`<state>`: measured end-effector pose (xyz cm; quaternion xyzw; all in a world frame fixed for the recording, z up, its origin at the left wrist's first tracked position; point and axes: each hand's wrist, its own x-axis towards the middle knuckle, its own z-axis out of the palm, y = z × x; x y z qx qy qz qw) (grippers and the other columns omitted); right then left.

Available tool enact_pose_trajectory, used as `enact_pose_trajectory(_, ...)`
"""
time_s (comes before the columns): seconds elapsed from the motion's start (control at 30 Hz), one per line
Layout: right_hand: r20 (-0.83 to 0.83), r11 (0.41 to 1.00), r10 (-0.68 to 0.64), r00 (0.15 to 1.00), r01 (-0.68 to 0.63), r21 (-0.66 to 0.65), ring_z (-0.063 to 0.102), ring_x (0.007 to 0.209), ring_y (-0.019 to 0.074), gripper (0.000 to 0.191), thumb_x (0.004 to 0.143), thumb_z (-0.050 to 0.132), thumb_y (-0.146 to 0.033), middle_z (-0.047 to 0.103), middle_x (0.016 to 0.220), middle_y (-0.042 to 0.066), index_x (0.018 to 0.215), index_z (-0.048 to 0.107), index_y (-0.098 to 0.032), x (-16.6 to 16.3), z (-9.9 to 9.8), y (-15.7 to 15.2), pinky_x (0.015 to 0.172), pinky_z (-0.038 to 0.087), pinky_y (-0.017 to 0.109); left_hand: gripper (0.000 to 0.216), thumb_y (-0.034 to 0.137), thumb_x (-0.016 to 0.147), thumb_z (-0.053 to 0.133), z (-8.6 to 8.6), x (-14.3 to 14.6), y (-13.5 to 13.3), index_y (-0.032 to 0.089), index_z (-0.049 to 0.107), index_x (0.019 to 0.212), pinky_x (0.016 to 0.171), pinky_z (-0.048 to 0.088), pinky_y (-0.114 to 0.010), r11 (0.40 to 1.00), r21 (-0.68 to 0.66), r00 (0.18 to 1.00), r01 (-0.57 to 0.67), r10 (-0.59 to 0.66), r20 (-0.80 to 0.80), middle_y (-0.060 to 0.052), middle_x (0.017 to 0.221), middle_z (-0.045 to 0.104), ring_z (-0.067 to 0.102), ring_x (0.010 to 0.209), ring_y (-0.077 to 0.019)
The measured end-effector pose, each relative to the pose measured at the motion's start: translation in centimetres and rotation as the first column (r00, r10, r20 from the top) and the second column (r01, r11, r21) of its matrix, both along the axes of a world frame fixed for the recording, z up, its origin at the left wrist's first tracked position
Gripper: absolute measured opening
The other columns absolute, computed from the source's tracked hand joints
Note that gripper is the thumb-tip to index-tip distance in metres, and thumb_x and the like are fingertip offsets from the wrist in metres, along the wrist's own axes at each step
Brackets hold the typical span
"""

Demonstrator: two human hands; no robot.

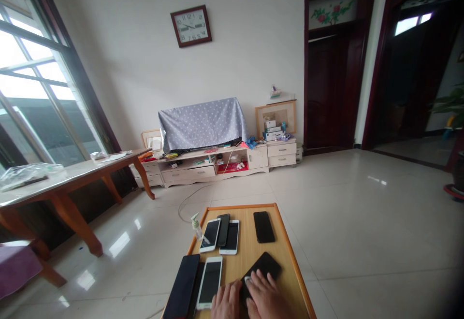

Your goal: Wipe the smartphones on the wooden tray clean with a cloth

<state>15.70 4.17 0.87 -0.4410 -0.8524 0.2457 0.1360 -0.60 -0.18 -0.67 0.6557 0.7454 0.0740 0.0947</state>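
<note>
At the bottom of the view my left hand (226,302) and my right hand (266,297) rest side by side on a small wooden table (246,256). Both lie on the near end of a black phone (266,266) that sits at an angle. My right hand's fingers are stretched flat over it. The fingers of my left hand bend down at its edge, and something small and pale (247,280) shows between the two hands. A white phone (210,287) and a large black phone (182,292) lie just left of my left hand.
Farther up the table lie three more phones (221,234), another black phone (263,226) and a small pump bottle (196,227). A long table (65,179) stands at the left by the window. A TV cabinet (217,162) stands against the far wall; dark doors are at right.
</note>
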Motion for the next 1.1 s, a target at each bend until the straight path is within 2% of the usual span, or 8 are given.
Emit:
enact_pose_trajectory(0.13,-0.026,0.992,0.106,0.994,-0.108,-0.063,0.042,0.143,0.0325,0.048,0.096,0.047,-0.033,0.051,0.149,0.010,0.142,0.059,-0.024,-0.8,0.5,-0.8,0.122,0.025,0.057,0.058,0.025,0.081,0.049,0.0,-0.1,0.0,0.029,0.058,0.137,0.104,0.041,-0.034,1.000,-0.019,1.000,-0.002,0.002,-0.007,-0.004,0.142,0.061,0.055,0.126,-0.0245)
enact_pose_trajectory(0.27,0.002,0.996,-0.088,0.996,0.088,0.029,0.041,0.144,0.0307,0.050,0.100,0.036,-0.033,0.052,0.150,0.012,0.143,0.058,-0.020,1.0,2.1,0.4,0.122,0.025,0.058,0.067,0.041,0.073,0.062,0.5,0.3,-0.2,0.024,0.058,0.138,0.106,0.041,-0.040,1.000,0.015,1.000,0.008,-0.008,0.006,-0.009,0.140,0.062,0.054,0.126,-0.0307)
enact_pose_trajectory(0.4,0.025,0.971,-0.224,0.974,0.221,0.086,0.040,0.145,0.0318,0.052,0.100,0.035,-0.033,0.052,0.150,0.014,0.144,0.056,-0.017,1.5,2.5,1.1,0.122,0.025,0.057,0.073,0.043,0.069,0.063,0.8,0.4,-0.4,0.021,0.058,0.138,0.107,0.040,-0.043,0.999,0.034,0.999,0.012,-0.013,0.033,-0.011,0.139,0.062,0.053,0.127,-0.0329)
enact_pose_trajectory(0.63,-0.032,0.995,0.059,0.998,-0.062,-0.082,0.039,0.146,0.0311,0.052,0.094,0.045,-0.029,0.048,0.153,0.011,0.145,0.055,-0.022,-1.3,2.0,-1.4,0.124,0.020,0.055,0.061,0.024,0.083,0.044,1.4,-0.1,-0.4,0.024,0.052,0.144,0.109,0.037,-0.040,0.998,-0.065,0.996,0.026,-0.021,0.082,-0.008,0.147,0.057,0.050,0.132,-0.0278)
enact_pose_trajectory(0.7,-0.074,0.997,0.047,0.996,-0.051,-0.054,0.039,0.146,0.0286,0.051,0.096,0.042,-0.028,0.049,0.153,0.008,0.145,0.055,-0.025,-1.0,1.8,-1.3,0.125,0.018,0.054,0.062,0.028,0.082,0.048,1.6,0.1,-0.5,0.022,0.051,0.144,0.109,0.037,-0.041,0.998,-0.052,0.997,0.038,-0.034,0.071,-0.010,0.146,0.056,0.050,0.131,-0.0292)
enact_pose_trajectory(0.8,-0.059,0.996,-0.081,0.995,0.083,0.028,0.039,0.146,0.0277,0.050,0.099,0.037,-0.029,0.051,0.152,0.008,0.145,0.055,-0.022,0.4,1.6,0.3,0.125,0.017,0.055,0.068,0.039,0.080,0.054,1.8,0.7,-0.9,0.019,0.050,0.144,0.109,0.038,-0.043,0.998,0.013,0.996,0.056,-0.056,0.063,-0.013,0.143,0.058,0.051,0.129,-0.0313)
enact_pose_trajectory(0.93,0.008,0.969,-0.230,0.973,0.228,0.098,0.035,0.148,0.0295,0.052,0.099,0.037,-0.029,0.050,0.152,0.012,0.145,0.055,-0.016,1.3,1.1,2.4,0.125,0.014,0.054,0.067,0.039,0.078,0.055,2.0,1.2,-1.4,0.019,0.051,0.142,0.111,0.036,-0.043,0.996,0.087,0.998,0.027,-0.031,0.045,-0.012,0.138,0.061,0.052,0.128,-0.0298)
enact_pose_trajectory(1.1,-0.050,0.996,-0.051,0.997,0.055,0.075,0.031,0.150,0.0276,0.054,0.097,0.039,-0.025,0.042,0.158,0.011,0.151,0.048,-0.018,-0.1,0.7,1.1,0.126,0.015,0.049,0.062,0.040,0.083,0.053,1.8,1.3,-1.7,0.020,0.051,0.142,0.113,0.034,-0.046,0.991,0.129,0.997,0.044,-0.053,0.065,-0.012,0.138,0.061,0.053,0.127,-0.0305)
